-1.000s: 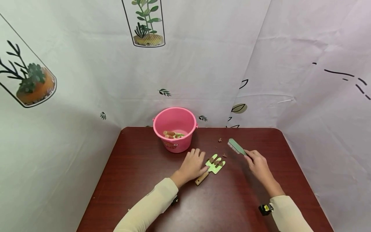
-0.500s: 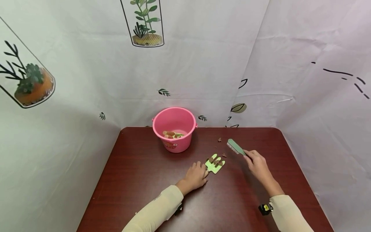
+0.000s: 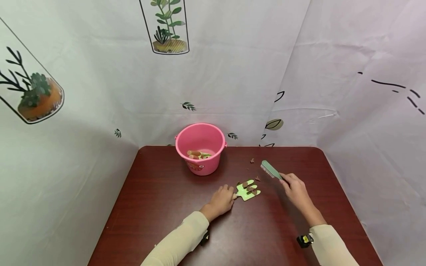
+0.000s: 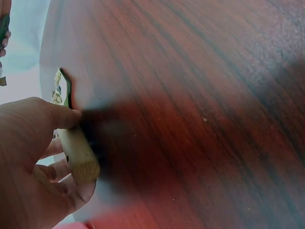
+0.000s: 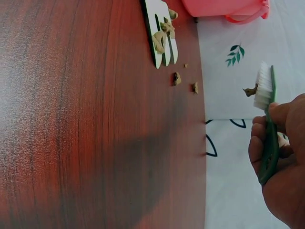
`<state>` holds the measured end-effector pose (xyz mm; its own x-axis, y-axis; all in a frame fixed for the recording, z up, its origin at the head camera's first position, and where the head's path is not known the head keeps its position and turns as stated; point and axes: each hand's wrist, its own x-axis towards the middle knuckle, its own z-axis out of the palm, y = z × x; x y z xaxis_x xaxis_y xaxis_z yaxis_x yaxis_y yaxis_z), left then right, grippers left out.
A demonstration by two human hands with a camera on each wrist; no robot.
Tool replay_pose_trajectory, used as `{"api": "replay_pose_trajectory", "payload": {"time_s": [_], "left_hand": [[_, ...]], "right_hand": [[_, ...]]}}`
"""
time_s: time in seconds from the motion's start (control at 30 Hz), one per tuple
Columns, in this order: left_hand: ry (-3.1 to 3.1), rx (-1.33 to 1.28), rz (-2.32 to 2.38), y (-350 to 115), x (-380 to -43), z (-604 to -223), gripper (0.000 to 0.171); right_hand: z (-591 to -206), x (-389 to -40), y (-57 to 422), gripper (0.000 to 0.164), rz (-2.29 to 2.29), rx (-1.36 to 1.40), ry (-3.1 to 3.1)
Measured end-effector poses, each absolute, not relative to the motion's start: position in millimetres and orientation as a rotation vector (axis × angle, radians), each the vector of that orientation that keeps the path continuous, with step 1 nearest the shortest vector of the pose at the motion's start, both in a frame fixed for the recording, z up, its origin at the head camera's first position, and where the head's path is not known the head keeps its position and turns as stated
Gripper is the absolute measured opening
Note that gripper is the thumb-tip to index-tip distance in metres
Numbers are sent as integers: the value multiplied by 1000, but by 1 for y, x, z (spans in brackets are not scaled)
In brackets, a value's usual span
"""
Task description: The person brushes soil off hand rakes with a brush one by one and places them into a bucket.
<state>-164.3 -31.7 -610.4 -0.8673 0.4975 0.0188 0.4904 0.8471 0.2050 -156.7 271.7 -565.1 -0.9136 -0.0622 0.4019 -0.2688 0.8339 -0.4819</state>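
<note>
We have a dark red-brown wood-grain table [image 3: 159, 207] before us, and near its far edge, left of centre, stands a round pink plastic bucket [image 3: 213, 164] with short wooden-handled tools [image 3: 194, 153] lying inside. Nearer and to the right of the bucket, around the middle of the table, is a flat light-green hand fork [image 3: 245, 195] with a stubby wooden handle. We judge it light and stiff, its smooth blade likely to let a load slide off if tilted, so the handle is the place to take hold, with the prongs kept level. It looks glossy, with three rounded prongs pointing right and a pale, blunt handle end. The left hand [image 3: 221, 200] has its grip around that handle; we cannot tell whether the prongs touch the table. Farther right, above the table, is a slim sage-green brush [image 3: 271, 170] with white bristles, which we expect to be light, firm-backed and soft-tipped, best held by its handle; the right hand [image 3: 296, 190] has its grip clasped there. Smallest are the irregular brown scraps [image 3: 252, 160], probably light and crumbly: some lie on the prongs, a few lie loose beyond them, and our right-wrist view shows one at the bristle tips.
</note>
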Motion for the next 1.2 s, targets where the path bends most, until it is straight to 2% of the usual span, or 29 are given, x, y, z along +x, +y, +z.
{"api": "replay_pose_trajectory", "payload": {"time_s": [0.53, 0.77, 1.0, 1.2], "left_hand": [[3143, 848, 170, -27, -168, -623, 20], [3161, 788, 178, -23, -167, -626, 14], [3161, 745, 189, -25, -172, -617, 11], [3243, 798, 190, -30, -179, -605, 17]], "right_hand": [[-568, -154, 272, 28, 780, 231, -2664], [-569, -154, 273, 27, 773, 234, -2656], [-569, -154, 274, 26, 756, 293, -2587], [-567, -154, 273, 28, 765, 299, -2606]]}}
